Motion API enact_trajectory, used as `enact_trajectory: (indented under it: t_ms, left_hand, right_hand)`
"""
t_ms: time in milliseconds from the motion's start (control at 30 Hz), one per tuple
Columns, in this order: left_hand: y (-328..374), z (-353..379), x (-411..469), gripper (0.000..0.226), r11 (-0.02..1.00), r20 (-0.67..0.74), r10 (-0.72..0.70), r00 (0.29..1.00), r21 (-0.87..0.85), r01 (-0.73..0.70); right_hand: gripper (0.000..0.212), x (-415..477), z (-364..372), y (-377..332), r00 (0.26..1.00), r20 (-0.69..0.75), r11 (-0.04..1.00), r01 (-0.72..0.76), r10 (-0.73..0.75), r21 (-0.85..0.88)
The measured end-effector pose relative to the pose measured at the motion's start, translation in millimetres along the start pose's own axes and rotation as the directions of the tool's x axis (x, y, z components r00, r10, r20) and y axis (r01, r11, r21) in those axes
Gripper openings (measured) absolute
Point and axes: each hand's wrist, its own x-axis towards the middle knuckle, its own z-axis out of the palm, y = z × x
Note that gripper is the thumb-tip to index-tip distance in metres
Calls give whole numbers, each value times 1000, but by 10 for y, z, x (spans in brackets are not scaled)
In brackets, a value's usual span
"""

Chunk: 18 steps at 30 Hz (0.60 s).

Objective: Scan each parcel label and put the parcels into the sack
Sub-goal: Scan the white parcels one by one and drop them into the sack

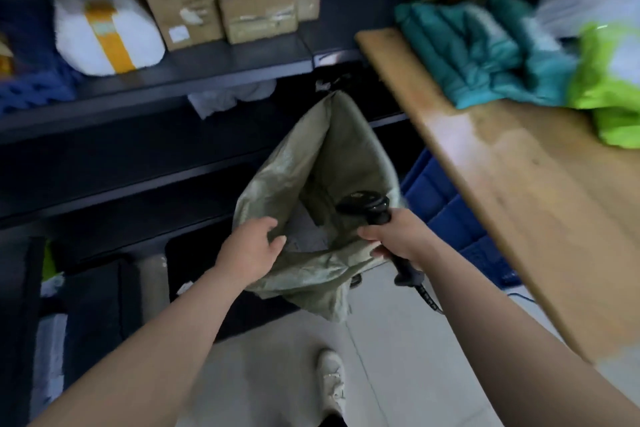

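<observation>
A grey-green woven sack (339, 149) stands open on the floor in the middle of the view. My left hand (251, 248) is at the sack's near left rim, fingers loosely curled over the opening; whether it grips the cloth is unclear. My right hand (398, 237) holds a black barcode scanner (369, 206) by its handle and also pinches the sack's near right rim. Something pale (308, 236) lies inside the sack. On the wooden table (519, 184) at the right lie teal parcels (478, 45) and a lime-green parcel (609, 87).
Dark shelves (207, 69) at the left carry cardboard boxes (256, 7) and a white bundle with a yellow band (107, 31). A blue crate (450, 215) sits under the table edge. My white shoe (330, 378) stands on the pale tiled floor.
</observation>
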Motion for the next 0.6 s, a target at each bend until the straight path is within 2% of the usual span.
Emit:
enact_trajectory:
  t_ms: [133, 333, 467, 600]
  left_hand:
    - [924, -274, -298, 40, 934, 2, 293, 956, 216, -286]
    - [2404, -321, -646, 36, 712, 15, 615, 788, 420, -563]
    - [3294, -120, -741, 32, 598, 31, 724, 689, 468, -650]
    - [4172, 239, -742, 33, 567, 35, 742, 670, 501, -654]
  right_hand:
    - [12, -883, -630, 25, 996, -88, 1000, 22, -23, -6]
    - [14, -1769, -1768, 298, 954, -301, 998, -6, -14, -66]
    - [13, -2071, -2552, 592, 915, -404, 1000, -1, -8, -21]
    - [12, -2209, -3404, 884, 890, -456, 1000, 18, -25, -20]
